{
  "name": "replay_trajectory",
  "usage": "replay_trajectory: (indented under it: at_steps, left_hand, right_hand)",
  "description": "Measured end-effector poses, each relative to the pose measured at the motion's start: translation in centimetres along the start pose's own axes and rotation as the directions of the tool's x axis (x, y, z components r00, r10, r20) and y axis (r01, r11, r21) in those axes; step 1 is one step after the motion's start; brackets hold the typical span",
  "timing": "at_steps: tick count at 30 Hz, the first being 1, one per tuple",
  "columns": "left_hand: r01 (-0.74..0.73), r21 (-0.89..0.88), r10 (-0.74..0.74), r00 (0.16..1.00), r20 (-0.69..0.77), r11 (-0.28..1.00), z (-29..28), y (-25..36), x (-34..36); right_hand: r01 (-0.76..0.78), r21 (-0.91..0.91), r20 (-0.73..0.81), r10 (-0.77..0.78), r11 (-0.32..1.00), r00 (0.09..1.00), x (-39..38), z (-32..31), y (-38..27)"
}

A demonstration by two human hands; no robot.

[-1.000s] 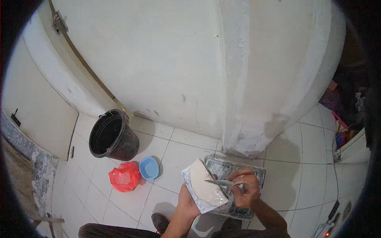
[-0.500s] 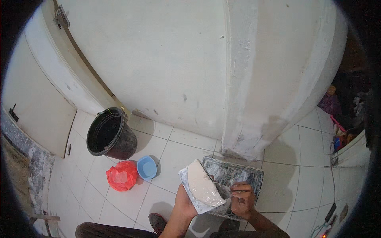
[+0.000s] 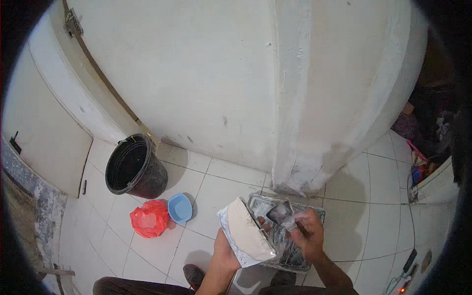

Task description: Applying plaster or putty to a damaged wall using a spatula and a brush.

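Note:
A flat board point(image 3: 227, 222) bears a thick, smooth layer of cream-white putty point(image 3: 246, 231). My left hand point(image 3: 225, 251) is closed round the board from below, its fingertips showing past the far edge. To the right, my right hand point(image 3: 309, 235) grips a putty knife point(image 3: 280, 211); its grey blade is smeared and slightly blurred, raised a little apart from the putty. Beneath both hands lies a dark rectangular tray point(image 3: 314, 212) streaked with white residue, partly hidden by the board and my right hand.
On the white tiled floor at left stand a black bucket point(image 3: 155, 179), a light blue bowl point(image 3: 180, 208) and a red plastic bag point(image 3: 149, 219). A wall corner point(image 3: 295, 179) rises just beyond the tray. A cable with a power strip point(image 3: 406, 282) lies at far right.
The putty knife has come away from the board's right edge, its blade turning upward and away. My right hand has shifted slightly up and right; the putty's surface looks smoother.

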State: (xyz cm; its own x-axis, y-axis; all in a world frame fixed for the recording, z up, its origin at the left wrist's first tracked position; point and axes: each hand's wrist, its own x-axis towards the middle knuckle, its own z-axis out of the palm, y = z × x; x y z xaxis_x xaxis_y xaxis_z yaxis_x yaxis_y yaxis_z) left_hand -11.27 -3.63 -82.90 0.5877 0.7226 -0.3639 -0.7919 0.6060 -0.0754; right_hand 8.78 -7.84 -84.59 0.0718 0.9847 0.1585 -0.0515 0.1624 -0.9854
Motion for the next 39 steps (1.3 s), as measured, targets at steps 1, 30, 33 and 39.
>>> replay_trajectory:
  at_steps: [1,30,33,39]
  left_hand:
    - [0.018,-0.027,-0.016,0.999,0.050,0.999,-0.4,0.0,0.2]
    - [0.146,-0.131,-0.134,0.986,0.097,0.981,-2.1,0.1,0.5]
    - [0.124,-0.117,-0.112,0.988,0.107,0.985,-2.1,0.7,0.1]
    - [0.104,-0.071,-0.100,0.993,0.056,0.992,-2.2,1.2,-0.4]
  right_hand:
    - [0.000,0.003,-0.001,0.000,1.000,1.000,0.9,0.0,-0.4]
    - [0.574,-0.262,0.155,-0.553,0.776,0.818,1.6,1.2,1.6]
    - [0.515,-0.319,0.146,-0.495,0.796,0.856,0.4,1.7,1.7]
    - [0.277,-0.374,-0.029,-0.309,0.885,0.950,-2.0,-1.2,3.3]
